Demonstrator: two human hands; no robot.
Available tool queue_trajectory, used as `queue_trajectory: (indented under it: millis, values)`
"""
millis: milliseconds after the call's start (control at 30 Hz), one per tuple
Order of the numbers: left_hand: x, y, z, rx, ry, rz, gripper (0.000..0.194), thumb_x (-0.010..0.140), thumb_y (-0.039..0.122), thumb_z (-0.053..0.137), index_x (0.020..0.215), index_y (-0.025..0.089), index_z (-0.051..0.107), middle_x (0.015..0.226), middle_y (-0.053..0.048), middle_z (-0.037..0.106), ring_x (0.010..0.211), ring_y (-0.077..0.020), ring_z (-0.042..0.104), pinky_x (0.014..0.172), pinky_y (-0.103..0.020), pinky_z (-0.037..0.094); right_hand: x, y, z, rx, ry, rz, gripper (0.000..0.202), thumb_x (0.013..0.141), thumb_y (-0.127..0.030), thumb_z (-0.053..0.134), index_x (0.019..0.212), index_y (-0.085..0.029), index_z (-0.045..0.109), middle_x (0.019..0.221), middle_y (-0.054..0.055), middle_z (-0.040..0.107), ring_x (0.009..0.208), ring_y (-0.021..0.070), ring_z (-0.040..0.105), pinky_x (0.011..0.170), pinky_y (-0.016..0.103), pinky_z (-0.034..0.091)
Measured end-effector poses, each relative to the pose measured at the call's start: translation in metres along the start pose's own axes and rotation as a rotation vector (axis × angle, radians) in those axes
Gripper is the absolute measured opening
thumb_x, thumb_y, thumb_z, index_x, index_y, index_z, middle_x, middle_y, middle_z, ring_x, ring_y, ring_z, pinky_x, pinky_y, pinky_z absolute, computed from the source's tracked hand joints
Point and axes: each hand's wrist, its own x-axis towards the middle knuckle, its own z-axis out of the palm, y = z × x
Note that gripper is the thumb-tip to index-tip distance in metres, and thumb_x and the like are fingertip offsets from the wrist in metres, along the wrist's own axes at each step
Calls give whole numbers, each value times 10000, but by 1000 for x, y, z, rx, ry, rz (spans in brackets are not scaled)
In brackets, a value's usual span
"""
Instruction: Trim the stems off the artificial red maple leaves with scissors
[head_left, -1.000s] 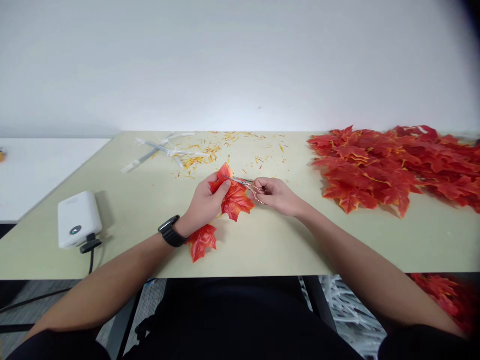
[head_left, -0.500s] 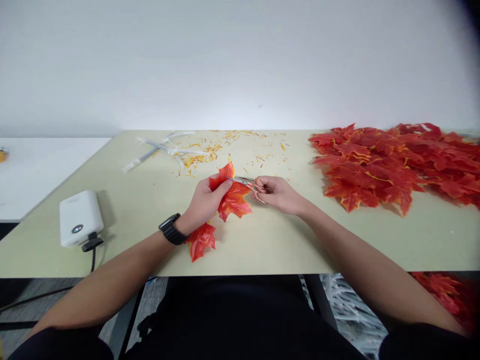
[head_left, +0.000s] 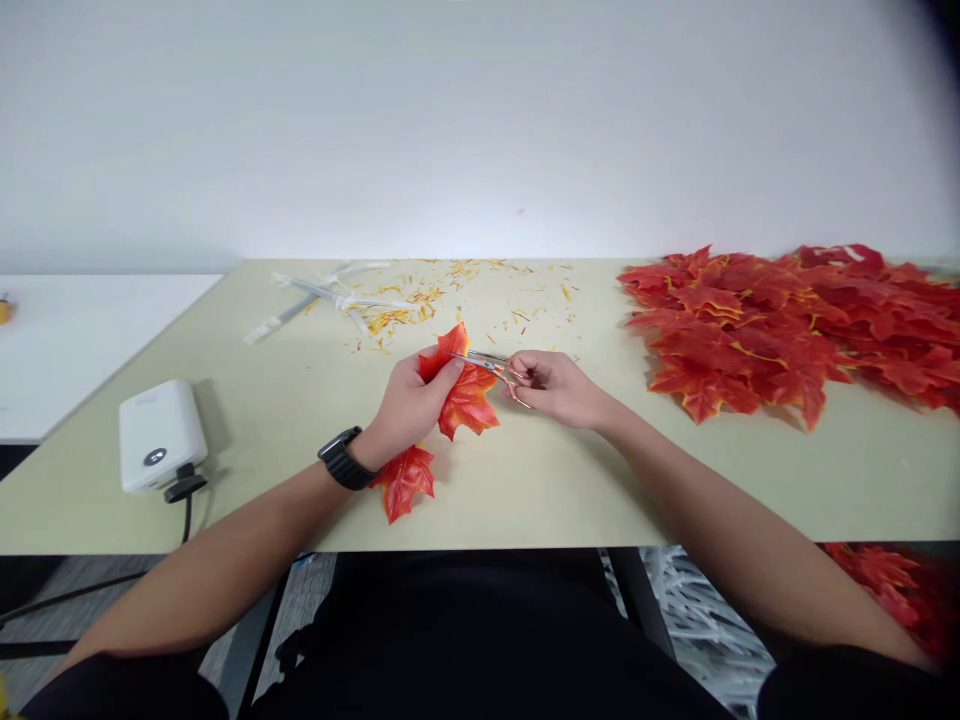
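- Left hand (head_left: pixel 412 405): thumb pressed over fingers, clamped on a red-orange, maple-shaped artificial leaf with yellow edging (head_left: pixel 469 402), held above the middle of the tabletop.
- Right hand (head_left: pixel 561 390): closed around the loops of small metal scissors with copper-coloured handles (head_left: pixel 489 366). The two hands are apart, with the scissors bridging the gap.
- Blades: lie at the leaf's upper part, tips close to the left thumb; they appear slightly parted. Cut in progress, by judgement; no severed piece seen at the blades.
- Second red, pointed artificial leaf (head_left: pixel 407 484): on the pale yellow-green tabletop (head_left: pixel 540 490), just below the left wrist. Whether it is joined to the held leaf cannot be told.
- Done so far: thin yellow and orange clippings (head_left: pixel 401 318) are scattered beyond the hands, suggesting a good deal of trimming completed.
- Large heap of overlapping red artificial leaves (head_left: pixel 739 335): at the table's right, well apart from the scissors. Trimmed or untrimmed cannot be told, so the remaining count is unknown.
- Left to do, by judgement: at least the cut on the held leaf.
- Also present: crossed translucent plastic strips (head_left: pixel 311 293) beside the clippings; white rounded power bank with black cable (head_left: pixel 159 435), near left.
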Motion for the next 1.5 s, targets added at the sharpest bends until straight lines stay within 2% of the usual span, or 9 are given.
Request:
queue_trajectory:
  millis: [333,567,767,1033,1267,1500]
  values:
    - [-1,2,1,-25,9,12,223,924,383,674,894,172,741,866,-29,747,763,-174,657,687,-280,518,-1,-5,2,-141,69,-39,343,778,-311,666,716,-215,342,693,-14,455,663,126,430,606,276,277]
    - [0,-4,2,-57,26,17,219,925,383,683,917,174,746,912,-36,764,810,-185,677,730,-291,539,0,1,6,-139,62,-47,374,820,-362,672,719,-217,343,673,-35,380,630,109,346,593,269,251]
    - [1,-4,3,-96,36,5,243,917,410,704,938,171,743,934,-46,766,835,-190,687,764,-299,553,0,0,9,-124,71,-48,353,809,-337,656,709,-222,338,654,-47,350,615,100,316,575,267,243]
    - [0,-6,3,-37,37,85,245,963,393,649,1064,188,736,1021,-54,766,962,-211,700,891,-330,547,0,-2,10,-113,73,-45,315,794,-292,631,703,-220,339,653,-50,366,608,93,318,562,261,255]
    - [0,-5,2,52,65,124,217,967,378,633,1037,203,740,978,-43,762,907,-207,689,851,-332,539,-1,-3,10,-133,80,-33,336,801,-315,651,709,-219,342,656,-40,393,613,99,321,565,264,254]
    - [0,-8,4,-33,57,101,235,963,397,644,1054,199,732,1037,-51,770,980,-216,699,891,-334,549,0,-1,12,-171,99,-56,317,799,-280,628,696,-216,335,651,-45,364,611,98,301,576,269,249]
